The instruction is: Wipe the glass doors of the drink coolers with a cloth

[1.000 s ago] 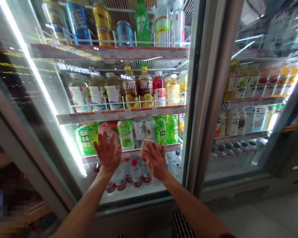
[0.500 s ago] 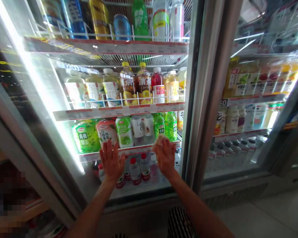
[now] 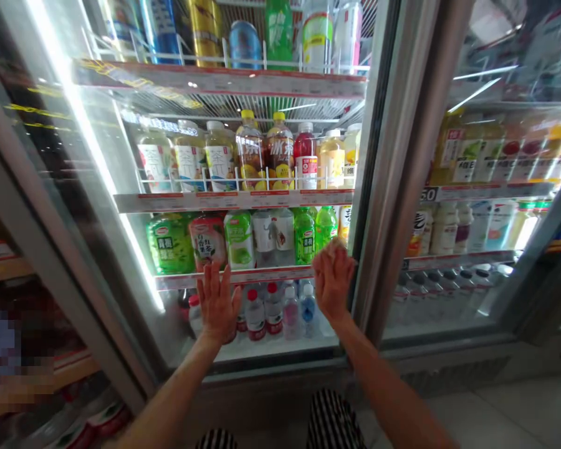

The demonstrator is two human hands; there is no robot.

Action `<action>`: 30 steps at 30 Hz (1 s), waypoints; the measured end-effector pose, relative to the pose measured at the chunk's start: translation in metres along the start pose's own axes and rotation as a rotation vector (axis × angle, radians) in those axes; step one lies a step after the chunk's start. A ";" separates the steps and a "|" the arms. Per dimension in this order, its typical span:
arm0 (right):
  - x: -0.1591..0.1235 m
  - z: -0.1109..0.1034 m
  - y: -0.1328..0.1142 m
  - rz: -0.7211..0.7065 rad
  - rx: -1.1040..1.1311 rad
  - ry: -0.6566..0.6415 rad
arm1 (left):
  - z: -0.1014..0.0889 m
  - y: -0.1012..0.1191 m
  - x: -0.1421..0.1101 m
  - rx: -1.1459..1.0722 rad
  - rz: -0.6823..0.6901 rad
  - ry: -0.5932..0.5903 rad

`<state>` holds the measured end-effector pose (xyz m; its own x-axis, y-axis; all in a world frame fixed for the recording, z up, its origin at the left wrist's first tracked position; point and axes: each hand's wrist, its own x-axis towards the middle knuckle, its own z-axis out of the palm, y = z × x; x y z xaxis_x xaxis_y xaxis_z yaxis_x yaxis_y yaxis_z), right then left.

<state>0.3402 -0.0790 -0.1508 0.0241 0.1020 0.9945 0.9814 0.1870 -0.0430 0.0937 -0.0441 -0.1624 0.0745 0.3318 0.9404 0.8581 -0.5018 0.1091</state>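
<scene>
My left hand lies flat against the glass door of a drinks fridge, its fingers spread and holding nothing. Under my right hand, a crumpled pale cloth is pressed to the same glass near the door's right edge. Only part of the cloth shows above the fingers. Behind the glass, a pink-labelled bottle stands above my left hand, and a green bottle shows just above the cloth.
A metal door frame stands right of my right hand, with a second drinks fridge beyond it. Bottles with red caps sit on the lowest shelf. At the left edge is a wooden shelf. Tiled floor shows at lower right.
My right hand has moved right across the glass with the cloth, closer to the metal frame. My left hand stays flat on the glass. The view has shifted slightly.
</scene>
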 end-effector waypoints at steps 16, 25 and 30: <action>0.041 0.010 0.006 -0.136 0.053 0.030 | -0.005 -0.001 -0.008 0.119 0.092 -0.008; 0.055 -0.003 0.034 -0.231 0.030 -0.044 | -0.008 -0.006 -0.010 0.090 0.106 -0.043; 0.074 -0.004 0.041 -0.053 -0.028 0.110 | -0.009 -0.003 -0.010 0.094 0.104 -0.036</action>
<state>0.3834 -0.0674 -0.0789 -0.0084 -0.0158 0.9998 0.9867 0.1623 0.0109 0.0860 -0.0538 -0.1694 0.1827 0.3113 0.9326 0.8883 -0.4589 -0.0209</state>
